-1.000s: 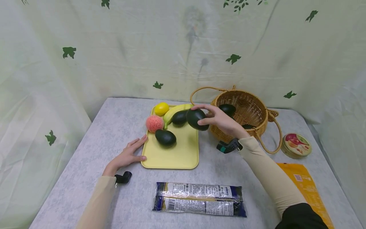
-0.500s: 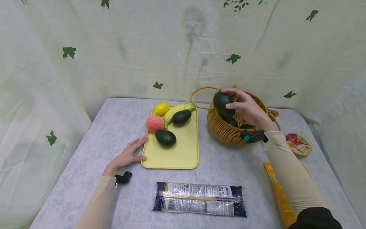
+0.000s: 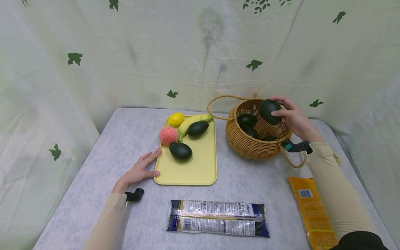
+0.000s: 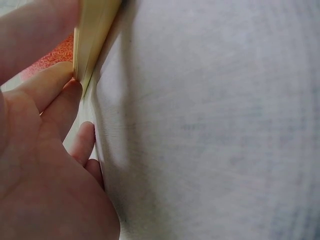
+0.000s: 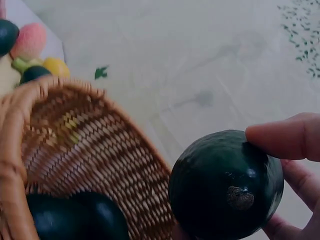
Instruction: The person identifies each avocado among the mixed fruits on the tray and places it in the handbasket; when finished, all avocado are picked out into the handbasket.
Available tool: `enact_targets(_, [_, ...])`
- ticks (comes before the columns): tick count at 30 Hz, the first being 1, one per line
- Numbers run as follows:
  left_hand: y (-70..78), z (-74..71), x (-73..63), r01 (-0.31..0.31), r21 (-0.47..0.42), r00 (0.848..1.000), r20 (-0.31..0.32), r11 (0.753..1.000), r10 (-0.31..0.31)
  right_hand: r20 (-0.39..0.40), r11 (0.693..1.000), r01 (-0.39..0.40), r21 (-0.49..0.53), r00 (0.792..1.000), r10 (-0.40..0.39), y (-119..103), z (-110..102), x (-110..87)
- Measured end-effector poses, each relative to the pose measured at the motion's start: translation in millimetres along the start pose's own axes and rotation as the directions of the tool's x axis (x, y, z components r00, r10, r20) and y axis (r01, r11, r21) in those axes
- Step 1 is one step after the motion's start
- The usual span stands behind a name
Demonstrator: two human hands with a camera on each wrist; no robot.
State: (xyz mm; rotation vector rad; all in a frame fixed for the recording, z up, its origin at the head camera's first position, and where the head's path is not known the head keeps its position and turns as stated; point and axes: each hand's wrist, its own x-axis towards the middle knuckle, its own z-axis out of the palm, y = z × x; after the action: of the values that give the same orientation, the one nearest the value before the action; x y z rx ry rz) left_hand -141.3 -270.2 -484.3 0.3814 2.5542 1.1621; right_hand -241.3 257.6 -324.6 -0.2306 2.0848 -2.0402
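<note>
My right hand (image 3: 295, 119) pinches a dark green avocado (image 3: 269, 111) between thumb and fingers, over the right side of the wicker basket (image 3: 250, 149). In the right wrist view the held avocado (image 5: 225, 185) shows its stem scar. Several avocados (image 3: 247, 119) lie inside the basket. My left hand (image 3: 139, 172) rests with spread fingers against the left edge of a yellow tray (image 3: 187, 175); the left wrist view shows fingertips at the tray's rim (image 4: 92, 40). On the tray are two avocados (image 3: 180, 151), a banana (image 3: 204, 117), a lemon (image 3: 176, 119) and a rough pink-orange ball (image 3: 168, 135).
Two long blue-and-white plastic packets (image 3: 218, 218) lie at the table's front. An orange packet (image 3: 309, 208) is at the right, partly under my right sleeve. A round tin (image 3: 336, 159) is mostly hidden behind that arm. The basket's loop handle (image 3: 215, 102) sticks out leftward.
My right hand has carried the avocado from the tray's right edge over to the basket's right side. The left hand has stayed at the tray's edge.
</note>
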Motion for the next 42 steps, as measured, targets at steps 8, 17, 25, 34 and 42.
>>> enact_targets(8, [-0.9, 0.7, 0.2, -0.009, -0.009, 1.000, -0.003, 1.000, 0.009, -0.003, 0.991, -0.047, -0.126, 0.999, 0.047, 8.7, -18.7, 2.7])
enact_targets(17, [-0.7, 0.6, 0.1, -0.017, -0.007, 1.000, -0.006, 1.000, 0.017, 0.024, 0.904, -0.028, -0.426, 0.999, 0.042, 13.0, -17.4, 7.7])
enact_targets(25, [-0.3, 0.6, -0.4, -0.013, -0.012, 1.000, -0.004, 1.000, 0.013, 0.067, 0.813, 0.007, -0.583, 0.997, 0.039, 14.3, -10.0, 12.9])
enact_targets(34, [-1.2, 0.7, -0.4, -0.004, -0.011, 1.000, -0.003, 1.000, 0.004, 0.095, 0.831, 0.005, -0.557, 0.994, 0.057, 13.0, -5.0, 10.3])
enact_targets(42, [-3.1, 0.6, 0.4, -0.031, -0.012, 1.000, -0.003, 0.999, 0.031, 0.135, 0.955, -0.017, -0.295, 0.989, 0.060, 12.4, 1.3, 7.9])
